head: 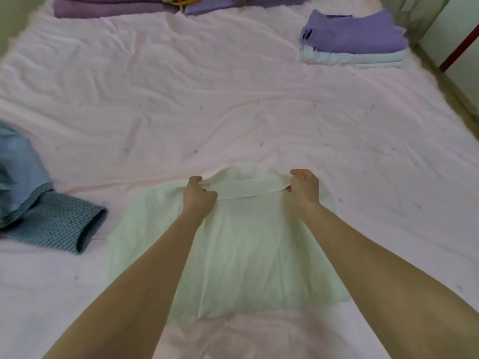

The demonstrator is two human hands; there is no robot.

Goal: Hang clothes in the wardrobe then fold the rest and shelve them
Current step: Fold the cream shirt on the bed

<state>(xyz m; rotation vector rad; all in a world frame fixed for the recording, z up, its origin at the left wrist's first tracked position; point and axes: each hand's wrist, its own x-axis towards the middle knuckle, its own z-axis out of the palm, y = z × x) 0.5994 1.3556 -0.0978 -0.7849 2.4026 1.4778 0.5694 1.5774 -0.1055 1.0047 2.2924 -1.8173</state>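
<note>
A pale green-white shirt point(248, 250) lies spread flat on the pink bed sheet point(207, 104), collar end away from me. My left hand point(198, 196) pinches the left end of the collar. My right hand point(304, 189) pinches the right end of the collar. Both arms stretch over the shirt's body and hide parts of it.
A folded stack, purple garment point(355, 32) on light blue ones point(352, 58), sits at the far right of the bed. A blue garment point(18, 172) and a teal knit sleeve point(62, 224) lie at the left edge. Purple pillows point(108, 6) line the head.
</note>
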